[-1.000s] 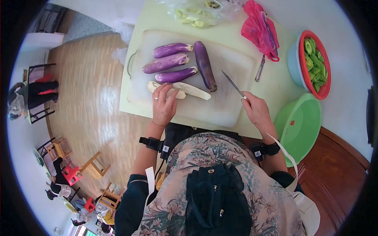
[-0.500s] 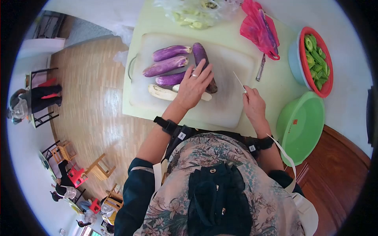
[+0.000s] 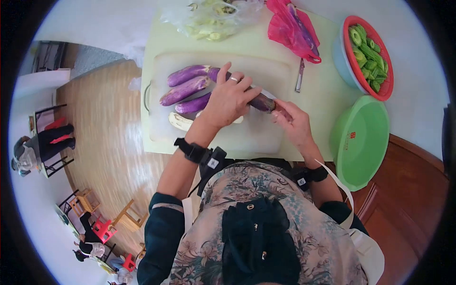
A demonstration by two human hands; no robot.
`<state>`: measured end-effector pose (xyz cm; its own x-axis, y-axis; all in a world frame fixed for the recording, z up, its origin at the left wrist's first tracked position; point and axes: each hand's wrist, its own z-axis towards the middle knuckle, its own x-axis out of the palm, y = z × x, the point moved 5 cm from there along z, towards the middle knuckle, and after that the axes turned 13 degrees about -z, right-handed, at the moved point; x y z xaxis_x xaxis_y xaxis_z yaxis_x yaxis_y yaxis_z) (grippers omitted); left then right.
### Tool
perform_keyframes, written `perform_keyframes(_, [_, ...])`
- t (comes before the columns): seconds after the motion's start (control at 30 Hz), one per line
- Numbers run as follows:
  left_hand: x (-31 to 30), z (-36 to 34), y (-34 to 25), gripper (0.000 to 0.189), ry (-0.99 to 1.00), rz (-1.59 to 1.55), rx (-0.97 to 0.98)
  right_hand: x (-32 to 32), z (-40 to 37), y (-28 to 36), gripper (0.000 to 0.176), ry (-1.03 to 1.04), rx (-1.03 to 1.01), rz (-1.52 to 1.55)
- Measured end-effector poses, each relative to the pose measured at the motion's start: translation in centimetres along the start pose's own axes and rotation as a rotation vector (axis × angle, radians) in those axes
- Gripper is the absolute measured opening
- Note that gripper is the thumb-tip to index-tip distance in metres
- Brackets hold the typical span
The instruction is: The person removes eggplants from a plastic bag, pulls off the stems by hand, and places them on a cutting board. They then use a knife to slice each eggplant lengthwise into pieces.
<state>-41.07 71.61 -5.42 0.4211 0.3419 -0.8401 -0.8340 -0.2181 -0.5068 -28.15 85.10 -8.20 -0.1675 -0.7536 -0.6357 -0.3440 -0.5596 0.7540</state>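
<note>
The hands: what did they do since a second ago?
The left hand moved from the peeled pieces up onto the dark eggplant and gripped it. The right hand brought the knife to its tip. The other eggplants and green bowl stayed put.

The dark purple eggplant (image 3: 262, 102) lies slantwise on the cutting board (image 3: 266, 71), glossy, whole and unpeeled. My left hand (image 3: 229, 99) lies flat over its middle and hides most of it, so only the lower right end shows, touching the fingertips of my right hand (image 3: 295, 126). The knife (image 3: 267, 93) shows only as a thin pale blade crossing just above that end.
</note>
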Motion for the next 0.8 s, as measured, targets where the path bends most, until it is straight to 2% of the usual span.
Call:
perform_keyframes(0.07, [-1.2,-0.1,-1.4,0.053,-0.048,-0.004,0.011,-0.2,-0.4,1.4,0.034,-0.001,0.032,0.183])
perform_keyframes(0.2, [-2.4,-1.2,-2.9,0.056,-0.137,-0.054,-0.005,-1.1,-0.2,2.3,0.033,-0.034,0.003,0.17])
perform_keyframes(0.33, [-2.6,-2.6,-3.6,0.057,-0.125,-0.041,-0.006,-1.2,0.5,3.1,0.028,0.137,-0.137,0.055])
perform_keyframes(0.37, [-2.9,-2.8,-3.7,0.052,-0.117,-0.053,-0.024,-1.0,0.6,3.4,0.028,0.204,-0.166,0.009])
perform_keyframes(0.5, [-3.4,-3.7,-3.7,0.047,-0.136,-0.039,-0.043,-0.8,1.2,5.6,0.027,0.28,-0.23,-0.111])
perform_keyframes(0.6, [-3.3,-4.5,-3.5,0.047,-0.15,-0.037,-0.071,-0.1,1.2,6.4,0.027,0.253,-0.355,-0.229])
perform_keyframes(0.67, [-3.2,-5.0,-3.4,0.051,-0.163,-0.032,-0.092,0.0,1.1,6.9,0.024,0.136,-0.464,-0.304])
perform_keyframes(0.8, [-3.0,-5.9,-3.3,0.057,-0.219,-0.043,-0.154,0.4,1.1,7.3,0.022,0.078,-0.531,-0.357])
